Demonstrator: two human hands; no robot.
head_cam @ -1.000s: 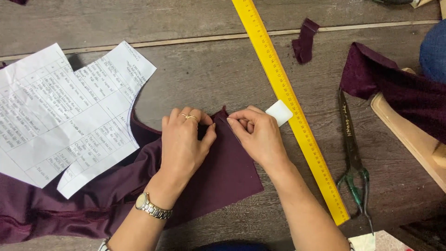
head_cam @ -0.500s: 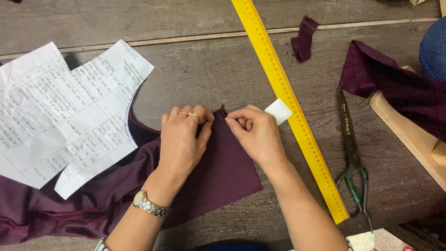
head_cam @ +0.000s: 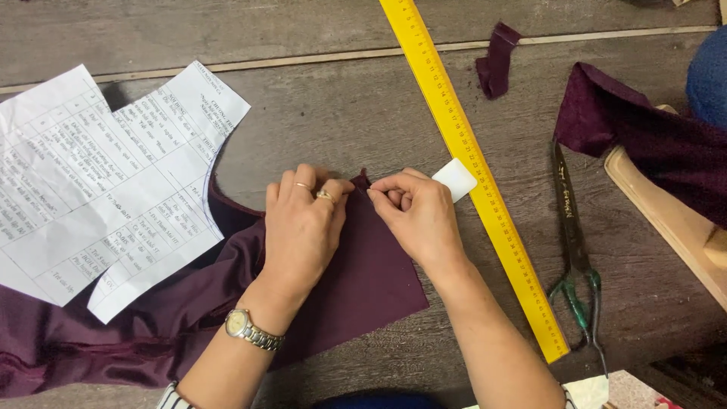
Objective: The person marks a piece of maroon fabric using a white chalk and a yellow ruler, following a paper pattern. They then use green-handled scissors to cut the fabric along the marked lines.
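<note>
Partly hidden fabric corner (head_cam: 362,182), fingers (head_cam: 386,189) pinching

No packages, signs or screens are in view. Printed matter only: a white paper pattern (head_cam: 106,182) with black tabular print lies at the left edge of the bench, its curved cut edge overlapping the maroon fabric (head_cam: 151,326).

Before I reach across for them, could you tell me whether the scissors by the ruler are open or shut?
Shut: the scissors lie flat on the table with blades together, right of the yellow ruler.
</note>
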